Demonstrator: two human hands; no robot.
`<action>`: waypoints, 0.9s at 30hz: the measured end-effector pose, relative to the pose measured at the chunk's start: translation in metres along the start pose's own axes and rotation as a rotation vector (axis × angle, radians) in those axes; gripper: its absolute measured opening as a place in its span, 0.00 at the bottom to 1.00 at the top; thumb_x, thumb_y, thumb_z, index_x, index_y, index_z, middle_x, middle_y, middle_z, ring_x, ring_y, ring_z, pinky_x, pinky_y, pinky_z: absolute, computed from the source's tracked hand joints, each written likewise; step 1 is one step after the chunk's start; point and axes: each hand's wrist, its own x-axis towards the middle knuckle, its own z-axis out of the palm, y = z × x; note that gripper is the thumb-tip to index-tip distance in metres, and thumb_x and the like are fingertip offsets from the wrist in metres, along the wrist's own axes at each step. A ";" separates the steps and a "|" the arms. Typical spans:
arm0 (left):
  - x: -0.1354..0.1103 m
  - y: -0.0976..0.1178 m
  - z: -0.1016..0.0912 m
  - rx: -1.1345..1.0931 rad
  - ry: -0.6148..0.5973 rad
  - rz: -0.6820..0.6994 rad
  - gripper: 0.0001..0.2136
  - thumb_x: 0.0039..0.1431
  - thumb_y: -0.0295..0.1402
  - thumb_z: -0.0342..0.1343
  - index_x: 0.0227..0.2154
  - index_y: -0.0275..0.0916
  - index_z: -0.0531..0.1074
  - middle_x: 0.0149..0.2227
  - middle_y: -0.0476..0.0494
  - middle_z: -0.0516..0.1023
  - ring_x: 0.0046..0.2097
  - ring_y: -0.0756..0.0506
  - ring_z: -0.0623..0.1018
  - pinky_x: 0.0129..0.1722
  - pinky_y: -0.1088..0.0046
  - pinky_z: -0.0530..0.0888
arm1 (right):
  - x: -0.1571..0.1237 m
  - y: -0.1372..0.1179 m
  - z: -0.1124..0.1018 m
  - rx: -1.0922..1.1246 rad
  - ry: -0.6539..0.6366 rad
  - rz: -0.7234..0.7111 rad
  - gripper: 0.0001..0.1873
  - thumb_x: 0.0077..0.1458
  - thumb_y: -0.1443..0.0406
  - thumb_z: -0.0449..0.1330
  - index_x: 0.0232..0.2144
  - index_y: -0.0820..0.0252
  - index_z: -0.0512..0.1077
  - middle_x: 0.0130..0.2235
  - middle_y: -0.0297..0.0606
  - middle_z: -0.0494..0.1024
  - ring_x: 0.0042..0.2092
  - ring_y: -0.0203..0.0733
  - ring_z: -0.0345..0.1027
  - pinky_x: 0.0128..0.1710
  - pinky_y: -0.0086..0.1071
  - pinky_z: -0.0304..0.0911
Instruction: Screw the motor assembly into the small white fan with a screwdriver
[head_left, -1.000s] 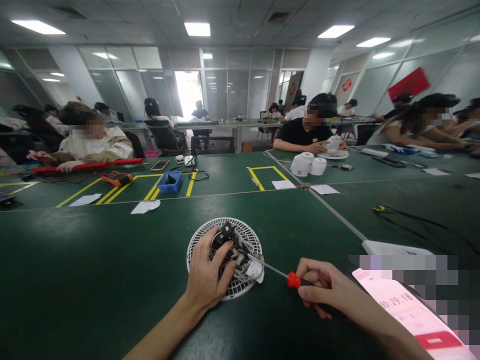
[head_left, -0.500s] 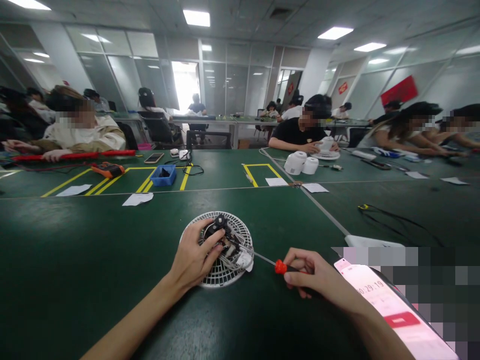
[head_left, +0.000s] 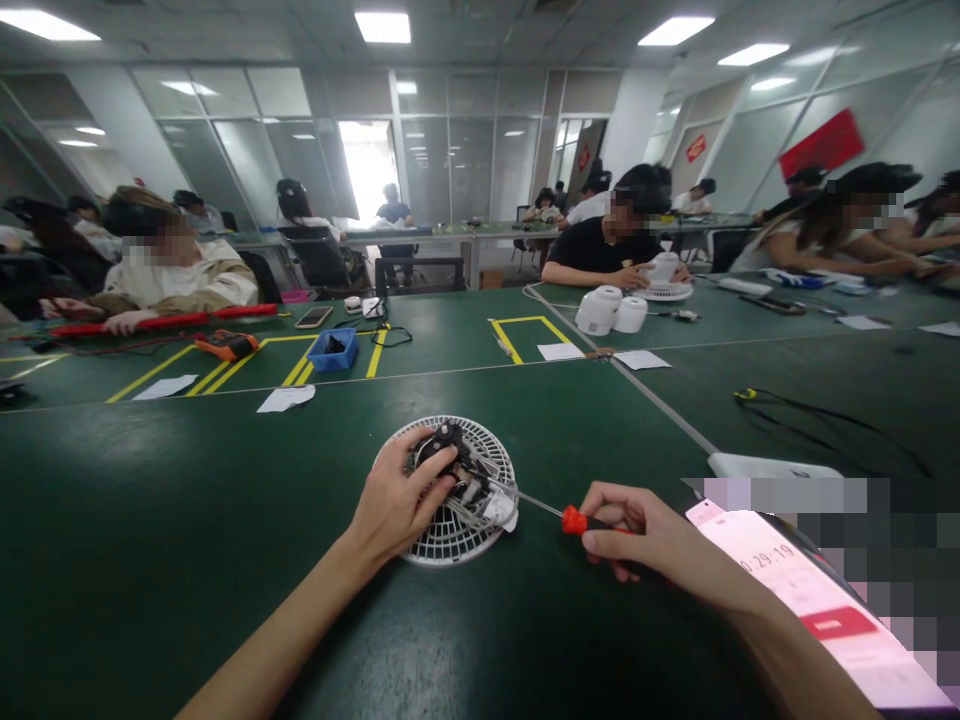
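Note:
A round white fan grille [head_left: 450, 548] lies on the green table in front of me. On it sits a black fan motor [head_left: 448, 436] with grey wires and a white tag [head_left: 501, 509]. My left hand [head_left: 401, 493] is wrapped over the motor, its fingers closed on the black housing. In my right hand [head_left: 621, 530] is a screwdriver [head_left: 576, 520] with a red and black handle, held nearly level. Its metal shaft points left into the parts beside the motor; the tip is hidden among them.
At the lower right lies a phone [head_left: 787, 570] with a lit timer screen, near a white object [head_left: 772, 468]. Beyond are a black cord [head_left: 817, 415], a blue bin [head_left: 333, 350], an orange meter [head_left: 226, 345] and white housings [head_left: 600, 311]. People sit across the table.
The view has tilted and shifted slightly, so everything sits a little further right. My left hand stays on the motor and the screwdriver stays directed into the parts.

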 end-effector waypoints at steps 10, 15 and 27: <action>-0.009 0.003 0.010 0.009 0.033 -0.019 0.11 0.64 0.32 0.56 0.49 0.43 0.73 0.61 0.35 0.61 0.57 0.37 0.71 0.52 0.55 0.76 | 0.000 -0.005 0.009 0.016 0.006 0.031 0.22 0.48 0.51 0.72 0.33 0.59 0.70 0.26 0.31 0.76 0.22 0.31 0.64 0.21 0.25 0.54; -0.010 0.011 0.011 -0.013 0.043 -0.067 0.10 0.64 0.32 0.56 0.47 0.43 0.74 0.61 0.36 0.60 0.58 0.38 0.70 0.54 0.55 0.76 | 0.000 -0.005 0.013 0.028 -0.008 0.037 0.22 0.50 0.49 0.70 0.35 0.60 0.73 0.30 0.35 0.76 0.28 0.35 0.64 0.21 0.24 0.58; -0.003 0.031 0.017 -0.180 0.083 -0.300 0.07 0.64 0.32 0.57 0.43 0.44 0.76 0.60 0.40 0.63 0.60 0.39 0.69 0.61 0.52 0.70 | -0.007 -0.004 0.011 -0.046 0.015 0.054 0.26 0.50 0.45 0.69 0.39 0.57 0.69 0.30 0.30 0.69 0.25 0.31 0.61 0.18 0.22 0.58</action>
